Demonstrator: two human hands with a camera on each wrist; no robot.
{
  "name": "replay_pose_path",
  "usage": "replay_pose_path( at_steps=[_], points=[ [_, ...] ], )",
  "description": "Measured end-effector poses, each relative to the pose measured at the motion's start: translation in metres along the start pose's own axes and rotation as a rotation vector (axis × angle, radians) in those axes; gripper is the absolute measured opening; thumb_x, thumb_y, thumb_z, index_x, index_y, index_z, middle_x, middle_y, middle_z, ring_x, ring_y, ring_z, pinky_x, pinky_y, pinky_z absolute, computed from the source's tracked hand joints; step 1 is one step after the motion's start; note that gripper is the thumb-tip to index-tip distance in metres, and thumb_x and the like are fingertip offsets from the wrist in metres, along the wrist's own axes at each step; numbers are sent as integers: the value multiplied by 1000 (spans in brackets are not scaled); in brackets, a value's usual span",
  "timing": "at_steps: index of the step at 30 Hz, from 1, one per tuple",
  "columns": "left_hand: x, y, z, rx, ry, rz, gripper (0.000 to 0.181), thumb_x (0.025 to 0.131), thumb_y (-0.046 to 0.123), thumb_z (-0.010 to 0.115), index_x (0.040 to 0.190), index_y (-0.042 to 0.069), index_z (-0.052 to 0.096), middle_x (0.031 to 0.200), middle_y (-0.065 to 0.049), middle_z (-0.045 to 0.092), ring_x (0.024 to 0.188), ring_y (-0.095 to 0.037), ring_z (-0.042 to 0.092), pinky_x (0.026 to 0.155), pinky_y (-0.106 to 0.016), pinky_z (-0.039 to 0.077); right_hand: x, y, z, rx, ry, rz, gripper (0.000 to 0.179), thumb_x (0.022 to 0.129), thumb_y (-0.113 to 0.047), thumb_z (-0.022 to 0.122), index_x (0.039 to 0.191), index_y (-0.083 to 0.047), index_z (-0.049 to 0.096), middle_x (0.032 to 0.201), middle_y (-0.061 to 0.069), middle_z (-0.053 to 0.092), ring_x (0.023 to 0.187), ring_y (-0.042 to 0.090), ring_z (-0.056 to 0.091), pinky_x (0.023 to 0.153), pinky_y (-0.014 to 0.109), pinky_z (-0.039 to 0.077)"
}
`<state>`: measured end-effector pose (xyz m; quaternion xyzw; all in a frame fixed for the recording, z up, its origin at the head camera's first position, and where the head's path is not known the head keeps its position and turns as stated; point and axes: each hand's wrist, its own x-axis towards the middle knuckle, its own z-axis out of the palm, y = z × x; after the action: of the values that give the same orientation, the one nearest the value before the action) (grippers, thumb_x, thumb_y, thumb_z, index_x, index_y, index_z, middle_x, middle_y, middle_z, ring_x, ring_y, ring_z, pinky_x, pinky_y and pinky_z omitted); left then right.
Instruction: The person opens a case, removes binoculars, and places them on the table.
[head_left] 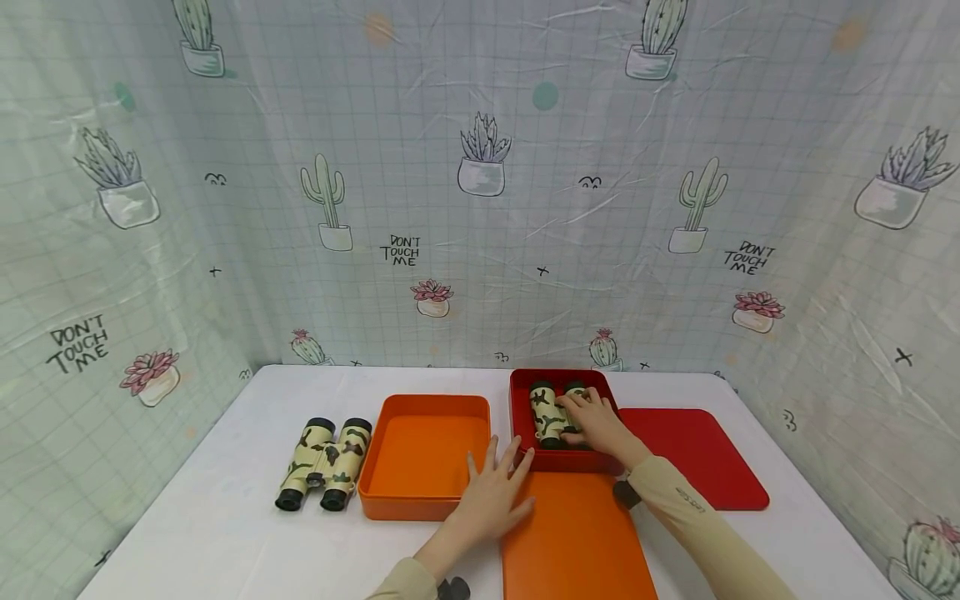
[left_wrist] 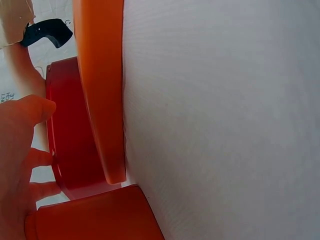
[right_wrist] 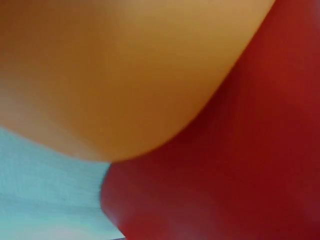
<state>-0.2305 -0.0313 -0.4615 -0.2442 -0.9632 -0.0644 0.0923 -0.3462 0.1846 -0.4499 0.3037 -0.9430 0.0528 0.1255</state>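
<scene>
In the head view, a pair of camouflage binoculars (head_left: pixel 546 408) lies inside the red box (head_left: pixel 525 460). My right hand (head_left: pixel 600 425) reaches in from the right and grips its right barrel, covering much of it. My left hand (head_left: pixel 491 496) has its fingers spread between the orange box (head_left: pixel 408 507) and the red one, fingertips close to the red box's front corner. The left wrist view has the left fingers (left_wrist: pixel 39 158) right at the red box's (left_wrist: pixel 75 130) rim. Blurred red and orange surfaces fill most of the right wrist view.
A second pair of camouflage binoculars (head_left: pixel 346 462) rests on the white table (head_left: pixel 210 533), left of the orange box. An orange lid (head_left: pixel 577 533) lies in front of the red box; a red lid (head_left: pixel 705 462) is at its right. Patterned curtain (head_left: pixel 480 217) surrounds the table's back and sides.
</scene>
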Motion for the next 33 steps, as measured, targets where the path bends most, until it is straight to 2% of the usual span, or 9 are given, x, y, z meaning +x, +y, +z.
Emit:
replay_pose_path(
  at_steps=[5, 18, 33],
  points=[
    [-2, 0, -2, -21, -3, 2, 62, 85, 45, 50, 139, 19, 32, 146, -8, 25, 131, -41, 24, 91, -69, 28, 0, -4, -4, -8, 7, -8, 59, 73, -35, 70, 122, -9, 49, 116, 9, 56, 101, 33, 41, 69, 41, 39],
    [0, 1, -3, -18, -14, -7, 62, 85, 43, 51, 139, 19, 32, 146, -8, 25, 131, -41, 24, 93, -69, 26, -3, -4, -19, -19, 39, 22, 60, 71, -34, 72, 121, -10, 50, 113, 9, 58, 100, 32, 42, 70, 44, 39],
    [-1, 2, -2, 15, -5, -3, 63, 84, 44, 51, 139, 20, 32, 146, -8, 25, 130, -41, 26, 93, -69, 26, -14, -2, -38, -49, 108, -28, 59, 69, -34, 74, 118, -9, 52, 112, 9, 56, 98, 34, 43, 69, 45, 40]
  ],
)
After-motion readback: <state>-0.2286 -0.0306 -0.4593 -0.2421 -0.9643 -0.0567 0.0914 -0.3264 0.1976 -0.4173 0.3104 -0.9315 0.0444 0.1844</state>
